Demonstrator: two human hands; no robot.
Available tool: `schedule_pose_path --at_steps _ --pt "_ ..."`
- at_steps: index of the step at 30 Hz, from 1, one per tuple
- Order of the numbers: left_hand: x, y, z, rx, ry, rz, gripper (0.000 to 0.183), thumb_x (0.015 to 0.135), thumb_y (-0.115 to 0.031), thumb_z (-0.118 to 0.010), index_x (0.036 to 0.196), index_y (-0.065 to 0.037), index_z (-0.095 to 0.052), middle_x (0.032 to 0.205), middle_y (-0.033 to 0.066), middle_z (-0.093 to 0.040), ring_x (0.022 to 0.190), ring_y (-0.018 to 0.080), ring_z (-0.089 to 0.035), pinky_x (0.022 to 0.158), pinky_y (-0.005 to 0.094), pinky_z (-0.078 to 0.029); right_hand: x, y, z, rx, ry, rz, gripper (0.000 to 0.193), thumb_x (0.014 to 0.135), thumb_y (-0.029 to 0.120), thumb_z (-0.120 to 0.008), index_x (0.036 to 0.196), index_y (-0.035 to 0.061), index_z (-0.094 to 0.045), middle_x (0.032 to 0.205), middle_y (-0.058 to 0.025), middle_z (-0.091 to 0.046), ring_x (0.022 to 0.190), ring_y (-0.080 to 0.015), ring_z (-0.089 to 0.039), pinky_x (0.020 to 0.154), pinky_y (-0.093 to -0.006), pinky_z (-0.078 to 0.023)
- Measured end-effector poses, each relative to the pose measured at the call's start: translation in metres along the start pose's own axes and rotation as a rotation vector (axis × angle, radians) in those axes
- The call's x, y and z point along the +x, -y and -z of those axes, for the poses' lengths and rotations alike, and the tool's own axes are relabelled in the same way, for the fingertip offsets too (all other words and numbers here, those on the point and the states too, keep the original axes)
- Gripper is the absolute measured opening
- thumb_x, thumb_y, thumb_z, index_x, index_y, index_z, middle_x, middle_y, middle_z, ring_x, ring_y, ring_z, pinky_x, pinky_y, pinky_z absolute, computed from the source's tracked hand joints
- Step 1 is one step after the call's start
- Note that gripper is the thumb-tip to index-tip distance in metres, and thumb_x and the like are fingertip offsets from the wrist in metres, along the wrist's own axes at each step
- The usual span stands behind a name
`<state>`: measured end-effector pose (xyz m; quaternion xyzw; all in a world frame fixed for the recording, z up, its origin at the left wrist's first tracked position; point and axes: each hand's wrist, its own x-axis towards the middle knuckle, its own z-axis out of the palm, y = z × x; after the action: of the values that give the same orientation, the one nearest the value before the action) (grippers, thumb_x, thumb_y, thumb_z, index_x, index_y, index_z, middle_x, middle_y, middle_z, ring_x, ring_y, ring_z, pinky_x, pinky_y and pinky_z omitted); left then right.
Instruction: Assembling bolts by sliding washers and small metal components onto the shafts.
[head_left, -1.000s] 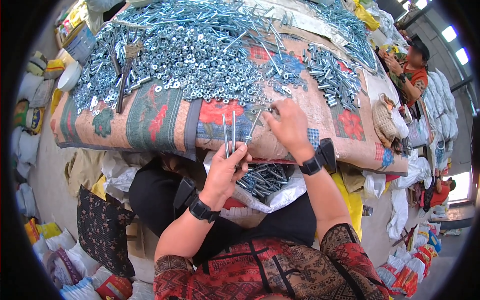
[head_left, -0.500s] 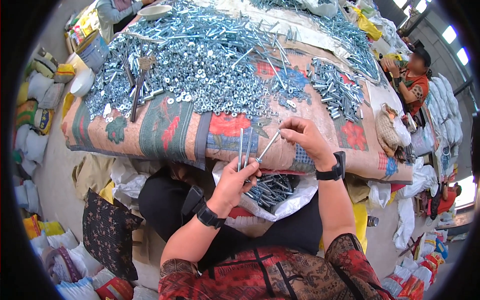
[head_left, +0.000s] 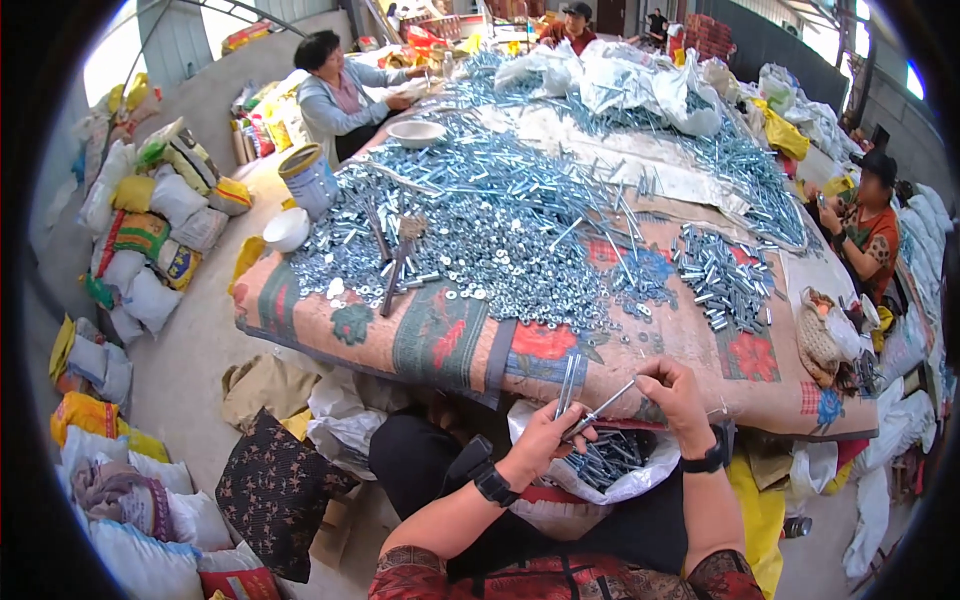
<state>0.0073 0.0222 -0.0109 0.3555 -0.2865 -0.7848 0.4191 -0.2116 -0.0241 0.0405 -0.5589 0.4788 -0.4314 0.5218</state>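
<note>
2 metal rods (head_left: 569,378) jut above left fingers (head_left: 562,421) clamped round them; right fingers (head_left: 657,373) apparently pinch 1 slanted rod (head_left: 611,399) at its tip.

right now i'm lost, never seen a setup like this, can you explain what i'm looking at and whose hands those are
No machine here: these are a person's bare hands. A wide fisheye camera worn on the person's head looks down, so straight edges bend. The left hand holds thin metal rods pointing up; the right hand is at the upper end of a slanting rod. On the patterned cloth lie small metal nuts, short metal cylinders and longer pieces. Below, a white bag holds more metal.
</note>
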Motion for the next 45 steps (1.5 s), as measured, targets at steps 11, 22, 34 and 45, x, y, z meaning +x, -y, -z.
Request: schedule_pose_path --at_steps 11,22,34,45 --pt "-0.016 0.009 -0.039 0.175 -0.116 -0.253 0.025 0.098 -0.029 -0.051 0.100 -0.005 -0.056 0.078 0.0032 -0.063 0.056 0.0081 -0.060 0.041 0.0179 -0.031 -0.054 0.027 -0.032 0.025 0.182 0.021 0.017 0.085 0.013 -0.068 0.093 -0.0012 -0.063 0.083 -0.0001 -0.063 0.075 -0.0051 -0.056 0.069 -0.0224 -0.047" --pt "-0.023 -0.026 -0.043 0.285 0.179 0.039 0.030 0.095 -0.039 -0.054 0.091 -0.009 -0.058 0.055 -0.0017 -0.052 0.043 0.0057 -0.046 0.038 0.0190 -0.027 -0.055 0.065 -0.004 0.050 0.205 0.054 0.017 0.087 0.010 -0.063 0.102 0.0025 -0.064 0.084 -0.0008 -0.062 0.075 -0.0071 -0.055 0.067 -0.0210 -0.044" --pt "0.019 -0.051 -0.062 0.187 0.083 -0.140 0.022 0.091 -0.025 -0.063 0.093 -0.004 -0.058 0.060 0.0006 -0.057 0.045 0.0073 -0.051 0.040 0.0186 -0.037 0.007 0.056 0.030 0.001 0.154 0.068 0.019 0.082 0.017 -0.072 0.090 0.0018 -0.065 0.076 0.0014 -0.060 0.067 -0.0054 -0.051 0.061 -0.0217 -0.041" --pt "0.078 -0.091 -0.064 0.355 -0.002 -0.355 0.022 0.092 -0.018 -0.062 0.098 0.002 -0.057 0.067 0.0040 -0.060 0.057 0.0099 -0.059 0.046 0.0226 -0.047 0.086 0.063 0.048 0.038 -0.001 0.105 0.030 0.088 0.032 -0.065 0.088 0.0019 -0.067 0.072 0.0013 -0.060 0.062 -0.0059 -0.052 0.058 -0.0210 -0.040"
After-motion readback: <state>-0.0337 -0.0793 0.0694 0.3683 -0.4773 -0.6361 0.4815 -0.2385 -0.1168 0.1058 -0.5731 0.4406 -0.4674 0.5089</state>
